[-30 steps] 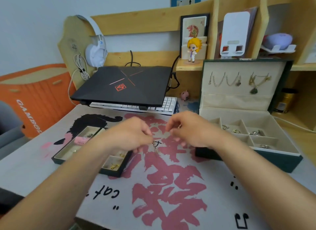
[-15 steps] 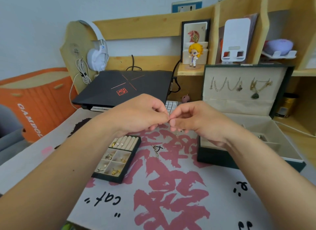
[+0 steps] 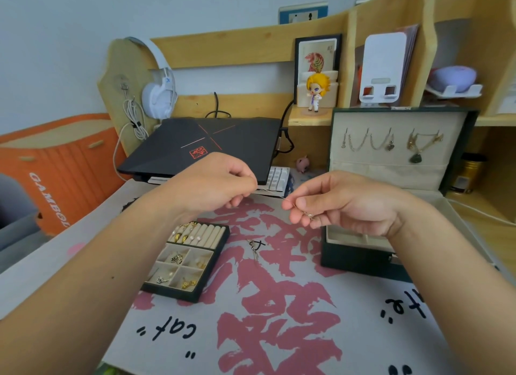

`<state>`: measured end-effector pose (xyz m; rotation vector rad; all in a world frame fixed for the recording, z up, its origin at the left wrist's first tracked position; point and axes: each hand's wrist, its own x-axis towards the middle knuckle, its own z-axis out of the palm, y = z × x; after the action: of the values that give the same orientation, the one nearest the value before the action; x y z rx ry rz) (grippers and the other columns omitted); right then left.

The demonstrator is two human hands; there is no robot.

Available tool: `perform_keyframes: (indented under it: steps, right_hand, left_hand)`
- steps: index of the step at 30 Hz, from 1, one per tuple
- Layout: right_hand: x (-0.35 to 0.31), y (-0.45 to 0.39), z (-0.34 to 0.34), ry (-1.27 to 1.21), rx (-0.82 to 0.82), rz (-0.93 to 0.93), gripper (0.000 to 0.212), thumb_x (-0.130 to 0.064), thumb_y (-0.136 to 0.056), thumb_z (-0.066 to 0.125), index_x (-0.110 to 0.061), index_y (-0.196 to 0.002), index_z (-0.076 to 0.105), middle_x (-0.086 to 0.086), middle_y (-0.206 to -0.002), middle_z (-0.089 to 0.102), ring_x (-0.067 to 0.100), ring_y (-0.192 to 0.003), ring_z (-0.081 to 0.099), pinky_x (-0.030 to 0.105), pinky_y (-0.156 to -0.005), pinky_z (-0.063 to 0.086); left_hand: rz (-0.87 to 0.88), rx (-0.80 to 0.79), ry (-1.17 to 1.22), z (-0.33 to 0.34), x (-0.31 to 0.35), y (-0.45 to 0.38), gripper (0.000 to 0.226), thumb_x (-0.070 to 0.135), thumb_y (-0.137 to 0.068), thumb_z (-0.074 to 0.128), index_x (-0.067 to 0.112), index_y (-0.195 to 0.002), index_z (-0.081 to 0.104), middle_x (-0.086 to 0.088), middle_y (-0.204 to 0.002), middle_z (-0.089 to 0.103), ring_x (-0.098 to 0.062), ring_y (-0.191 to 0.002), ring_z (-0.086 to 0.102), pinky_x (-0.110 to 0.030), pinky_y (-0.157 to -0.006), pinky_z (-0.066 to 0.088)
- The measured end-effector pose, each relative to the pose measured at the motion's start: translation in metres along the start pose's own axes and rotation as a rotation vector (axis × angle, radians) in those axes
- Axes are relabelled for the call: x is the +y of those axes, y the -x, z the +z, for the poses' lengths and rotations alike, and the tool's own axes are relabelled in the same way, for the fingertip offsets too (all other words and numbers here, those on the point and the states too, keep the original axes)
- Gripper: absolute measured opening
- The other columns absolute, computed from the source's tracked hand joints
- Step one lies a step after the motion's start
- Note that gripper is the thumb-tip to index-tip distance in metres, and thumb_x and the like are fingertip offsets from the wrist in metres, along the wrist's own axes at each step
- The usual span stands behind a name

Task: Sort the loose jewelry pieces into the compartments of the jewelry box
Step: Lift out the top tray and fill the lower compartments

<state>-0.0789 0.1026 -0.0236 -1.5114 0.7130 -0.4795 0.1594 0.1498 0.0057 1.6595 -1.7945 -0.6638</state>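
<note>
A thin silver chain (image 3: 269, 192) stretches between my two hands, raised above the desk mat. My left hand (image 3: 220, 183) pinches one end and my right hand (image 3: 335, 204) pinches the other, with a small clasp showing under its fingers. The dark green jewelry box (image 3: 357, 259) stands open at the right, its beige lid (image 3: 391, 176) holding hung necklaces; my right arm hides most of its compartments. A removable tray (image 3: 220, 240) with ring rolls and small compartments of earrings lies below my left hand. One loose dark jewelry piece (image 3: 254, 247) lies on the mat between tray and box.
A closed black laptop (image 3: 203, 148) on a white keyboard sits behind my hands. Wooden shelves with a figurine (image 3: 315, 91), a framed picture and a white phone stand (image 3: 384, 70) rise at the back. White headphones (image 3: 160, 92) hang at the left. A grey mat (image 3: 279, 332) with pink print covers the desk.
My hands rose from the mat, met in front of the laptop, then drew apart, pulling the chain taut between them. The view shifted, so the tray now shows below my left hand.
</note>
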Motion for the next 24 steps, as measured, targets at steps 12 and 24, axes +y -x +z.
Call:
perform_keyframes:
  steps: [12,24]
  right_hand:
    - [-0.006,0.003,0.006,-0.013,0.025,-0.055,0.027,0.008,-0.087,0.064,-0.005,-0.111,0.065,0.019,-0.094,0.074,0.023,-0.077,0.073,0.032,-0.080,0.060]
    - [-0.009,0.001,0.010,0.084,0.270,-0.162,0.007,-0.001,-0.092,0.064,-0.002,-0.099,0.064,0.018,-0.088,0.075,0.025,-0.077,0.071,0.034,-0.082,0.060]
  left_hand:
    - [-0.067,-0.005,0.027,-0.001,-0.009,0.000,0.015,0.015,-0.084,0.061,0.010,-0.077,0.074,-0.002,-0.061,0.063,-0.015,-0.062,0.057,-0.036,-0.072,0.052]
    - [-0.137,-0.161,0.101,0.031,-0.034,-0.001,0.016,0.011,-0.095,0.060,0.012,-0.088,0.074,-0.001,-0.073,0.069,-0.014,-0.067,0.064,-0.032,-0.074,0.058]
